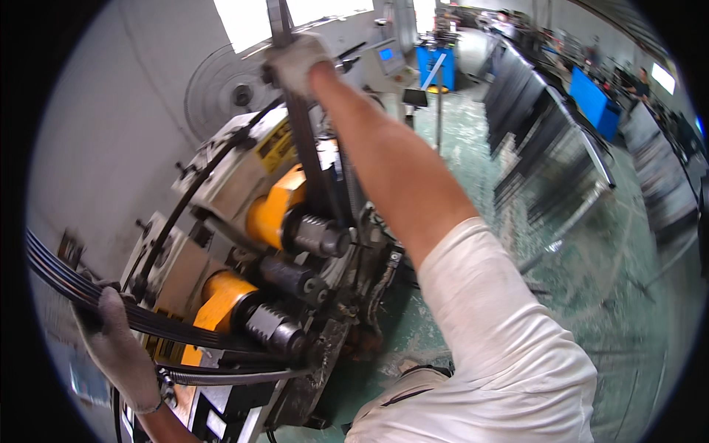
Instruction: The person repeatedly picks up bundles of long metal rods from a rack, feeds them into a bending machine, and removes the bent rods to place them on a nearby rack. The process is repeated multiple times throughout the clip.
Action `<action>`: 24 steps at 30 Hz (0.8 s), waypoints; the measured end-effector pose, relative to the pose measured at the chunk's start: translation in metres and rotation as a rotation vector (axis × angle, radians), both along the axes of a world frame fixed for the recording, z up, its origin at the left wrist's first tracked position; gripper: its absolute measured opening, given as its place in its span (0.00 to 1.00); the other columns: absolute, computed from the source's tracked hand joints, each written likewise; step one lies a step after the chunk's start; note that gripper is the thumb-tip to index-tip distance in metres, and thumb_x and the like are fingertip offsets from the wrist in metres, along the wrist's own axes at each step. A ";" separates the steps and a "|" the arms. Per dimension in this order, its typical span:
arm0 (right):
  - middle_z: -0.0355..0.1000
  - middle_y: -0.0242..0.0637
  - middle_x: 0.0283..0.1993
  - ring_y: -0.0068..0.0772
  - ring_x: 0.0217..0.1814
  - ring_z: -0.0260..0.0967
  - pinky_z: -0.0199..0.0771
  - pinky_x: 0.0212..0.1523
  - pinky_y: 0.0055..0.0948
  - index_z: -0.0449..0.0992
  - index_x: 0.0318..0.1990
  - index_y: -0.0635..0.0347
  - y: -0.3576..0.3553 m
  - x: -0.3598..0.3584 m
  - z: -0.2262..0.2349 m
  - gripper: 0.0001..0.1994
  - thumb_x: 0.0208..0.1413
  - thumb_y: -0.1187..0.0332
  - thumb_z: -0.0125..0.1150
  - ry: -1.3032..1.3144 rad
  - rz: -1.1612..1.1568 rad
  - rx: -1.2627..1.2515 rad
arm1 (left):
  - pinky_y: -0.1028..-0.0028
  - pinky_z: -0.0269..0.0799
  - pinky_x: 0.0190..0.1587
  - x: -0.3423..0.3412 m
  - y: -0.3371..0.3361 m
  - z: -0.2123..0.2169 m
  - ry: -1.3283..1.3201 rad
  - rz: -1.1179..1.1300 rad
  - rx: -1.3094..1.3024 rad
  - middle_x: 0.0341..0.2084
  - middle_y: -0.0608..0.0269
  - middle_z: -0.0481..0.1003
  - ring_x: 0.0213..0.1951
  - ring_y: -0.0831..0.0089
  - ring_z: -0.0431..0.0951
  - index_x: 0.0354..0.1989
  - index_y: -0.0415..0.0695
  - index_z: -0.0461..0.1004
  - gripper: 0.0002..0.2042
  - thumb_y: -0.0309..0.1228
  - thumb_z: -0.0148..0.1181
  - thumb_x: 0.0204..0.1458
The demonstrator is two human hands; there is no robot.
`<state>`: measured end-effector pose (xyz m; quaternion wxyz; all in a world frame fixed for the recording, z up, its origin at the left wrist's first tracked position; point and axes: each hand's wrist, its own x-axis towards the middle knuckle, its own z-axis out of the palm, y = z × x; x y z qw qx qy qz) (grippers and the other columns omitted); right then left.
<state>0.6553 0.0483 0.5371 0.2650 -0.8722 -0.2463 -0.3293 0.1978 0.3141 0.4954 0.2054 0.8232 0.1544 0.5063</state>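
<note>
A long dark metal strip (314, 170) runs through a rolling machine (244, 244) with orange housings and knurled steel rollers (317, 235). My right hand (295, 59), in a white glove, grips the strip's upper end above the machine, arm stretched out. My left hand (111, 347), also gloved, is closed around the strip's lower end (59, 277) at the left, where it curves out from the bottom rollers. The strip bends around the rollers between my two hands.
A grey wall stands behind the machine at left. Racks of dark metal frames (546, 140) line the green floor (591, 280) at right. Blue machines (436, 66) and a control panel (388, 55) stand in the back. People are far off at the right.
</note>
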 end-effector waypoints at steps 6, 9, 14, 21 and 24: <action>0.89 0.52 0.51 0.53 0.59 0.88 0.88 0.61 0.45 0.89 0.50 0.58 0.053 -0.132 0.005 0.15 0.69 0.57 0.70 0.200 0.296 0.532 | 0.68 0.79 0.50 0.027 0.015 -0.001 0.049 -0.300 -0.187 0.41 0.62 0.78 0.43 0.73 0.81 0.71 0.36 0.75 0.23 0.32 0.63 0.72; 0.87 0.59 0.47 0.60 0.58 0.86 0.88 0.61 0.49 0.89 0.49 0.61 0.033 -0.123 0.011 0.17 0.63 0.56 0.73 0.098 0.318 0.572 | 0.73 0.80 0.48 0.044 -0.002 0.001 0.019 -0.342 -0.208 0.44 0.63 0.79 0.42 0.74 0.82 0.71 0.35 0.75 0.22 0.25 0.63 0.70; 0.87 0.57 0.48 0.61 0.57 0.86 0.88 0.60 0.49 0.90 0.49 0.59 0.029 -0.127 0.012 0.16 0.63 0.56 0.75 0.144 0.332 0.611 | 0.72 0.81 0.48 0.046 0.004 -0.002 0.003 -0.336 -0.197 0.44 0.65 0.79 0.42 0.75 0.81 0.71 0.36 0.75 0.22 0.27 0.65 0.70; 0.87 0.57 0.52 0.59 0.61 0.86 0.87 0.63 0.47 0.90 0.51 0.61 0.044 -0.131 0.007 0.18 0.67 0.55 0.72 0.147 0.290 0.466 | 0.73 0.80 0.48 0.033 0.014 -0.005 0.004 -0.363 -0.276 0.42 0.67 0.78 0.41 0.77 0.79 0.68 0.37 0.77 0.20 0.28 0.67 0.71; 0.88 0.45 0.54 0.49 0.61 0.87 0.86 0.63 0.44 0.88 0.61 0.48 0.051 -0.071 -0.001 0.19 0.77 0.50 0.59 -0.146 0.083 0.187 | 0.71 0.80 0.50 0.046 -0.006 0.003 0.026 -0.378 -0.268 0.40 0.66 0.79 0.42 0.77 0.81 0.67 0.38 0.78 0.21 0.31 0.72 0.69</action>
